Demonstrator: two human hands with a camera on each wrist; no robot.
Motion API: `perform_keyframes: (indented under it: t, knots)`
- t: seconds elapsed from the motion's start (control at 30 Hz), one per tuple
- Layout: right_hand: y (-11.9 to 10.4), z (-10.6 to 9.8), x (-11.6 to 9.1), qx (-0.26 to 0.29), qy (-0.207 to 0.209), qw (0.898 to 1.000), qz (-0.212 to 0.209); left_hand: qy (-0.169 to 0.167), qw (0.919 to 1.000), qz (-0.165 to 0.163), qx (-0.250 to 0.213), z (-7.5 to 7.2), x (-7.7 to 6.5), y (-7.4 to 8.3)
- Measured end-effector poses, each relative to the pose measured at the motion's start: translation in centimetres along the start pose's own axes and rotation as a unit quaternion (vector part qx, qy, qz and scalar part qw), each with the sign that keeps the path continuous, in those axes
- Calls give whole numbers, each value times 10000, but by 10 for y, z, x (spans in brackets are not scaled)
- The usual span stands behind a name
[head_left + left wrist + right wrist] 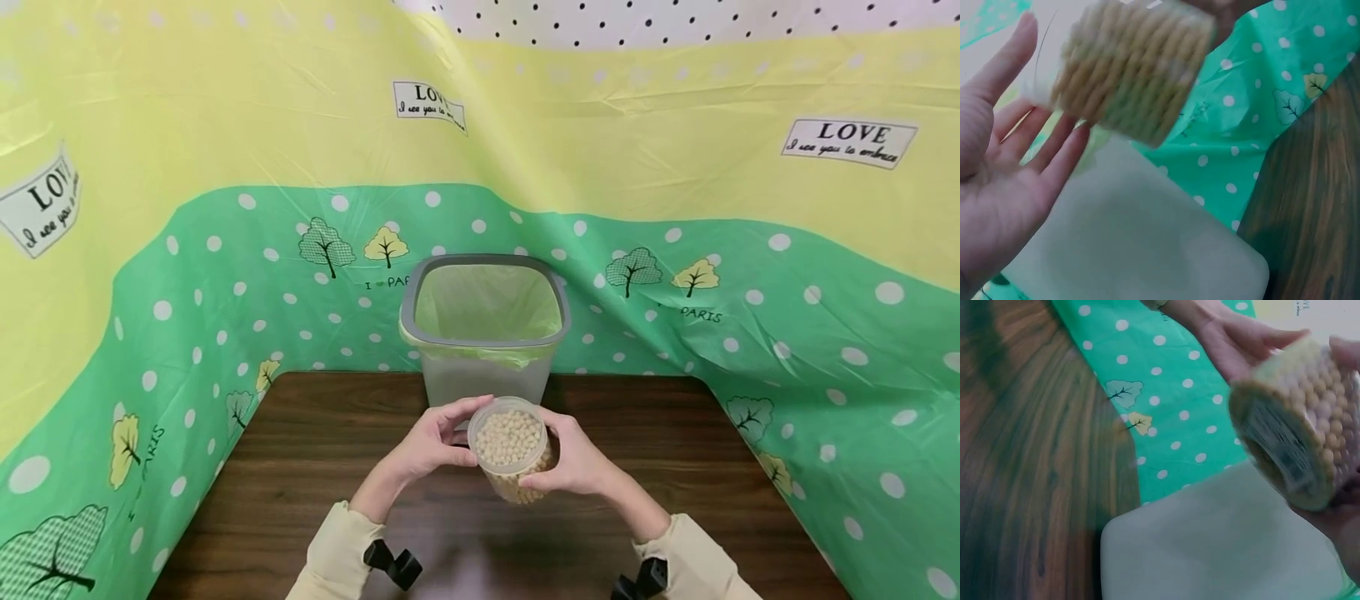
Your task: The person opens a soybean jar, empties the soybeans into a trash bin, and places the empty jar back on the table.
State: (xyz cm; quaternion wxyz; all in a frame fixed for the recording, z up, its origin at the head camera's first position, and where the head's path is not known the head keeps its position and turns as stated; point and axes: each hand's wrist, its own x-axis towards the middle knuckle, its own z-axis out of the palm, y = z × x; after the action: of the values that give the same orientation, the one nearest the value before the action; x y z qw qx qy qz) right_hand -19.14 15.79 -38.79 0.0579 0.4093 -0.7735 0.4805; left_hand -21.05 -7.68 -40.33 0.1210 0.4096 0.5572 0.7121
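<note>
A clear round jar (510,450) of small pale beige balls is held up before a grey bin (487,379), its round top tilted toward the head camera. My right hand (573,457) grips the jar from the right, thumb across the near side. From the left, my left hand (433,442) reaches to its rim, with fingers and thumb spread on either side. In the left wrist view the fingers (1063,147) are fairly straight, their tips at the end of the jar (1129,75). A printed label (1282,447) shows on the jar's underside in the right wrist view.
The bin's darker grey rim (487,342) surrounds a pale green liner bag (487,300). It stands at the far edge of a dark wooden table (337,442). A yellow and green patterned cloth (225,250) hangs around the back and sides.
</note>
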Motion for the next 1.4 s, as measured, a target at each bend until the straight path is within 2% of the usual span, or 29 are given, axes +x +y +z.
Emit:
perform_keyframes:
  t: [0.13, 0.2, 0.33, 0.5, 0.6, 0.67, 0.8, 0.93, 1.13, 1.4]
  knots:
    - [-20, 5, 5, -719, 906, 9932, -90, 787, 9952, 337, 467, 9, 2, 1]
    - [-29, 5, 8, -844, 1093, 9904, -59, 990, 9928, 382, 553, 10, 3, 2]
    - [-31, 3, 9, -652, 886, 9938, 185, 932, 9937, 181, 589, 5, 5, 2]
    - [-24, -2, 6, -314, 288, 9990, 124, 360, 9955, -203, 857, 2, 9, 4]
    - [-21, -2, 6, -340, 267, 9990, 55, 247, 9944, -255, 992, 3, 10, 4]
    - [-21, 0, 5, -466, 442, 9979, 96, 367, 9941, -158, 1009, 4, 11, 4]
    - [-20, 5, 5, -721, 841, 9936, 227, 809, 9928, 44, 880, 6, 15, 3]
    - [-18, 8, 4, -880, 1054, 9899, 349, 1184, 9903, 131, 712, 2, 15, 3]
    - [-16, 4, 0, -915, 1147, 9876, 550, 1640, 9813, 147, 997, -13, 4, 7]
    - [-12, -3, -9, -1158, 1284, 9819, 772, 2158, 9601, -270, 1757, -42, -26, 3]
